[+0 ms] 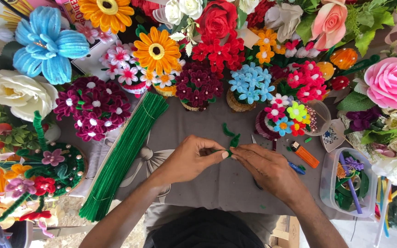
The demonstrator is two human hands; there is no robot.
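**Green pipe-cleaner piece, pinched in both hands**

Green piece [229,149] held above the grey cloth [198,124], gripped narrowly between left hand [190,158] and right hand [263,166] fingertips. Green stem bundle [124,154] lies left; orange lighter [305,155] right; plastic tub [329,181] far right.

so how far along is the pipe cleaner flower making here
Done: many finished flower pots stand along the table's far side. In hand: the left hand and right hand pinch a small green pipe cleaner piece between fingertips. Left: a thick bundle of green pipe cleaners lies unused beside them.
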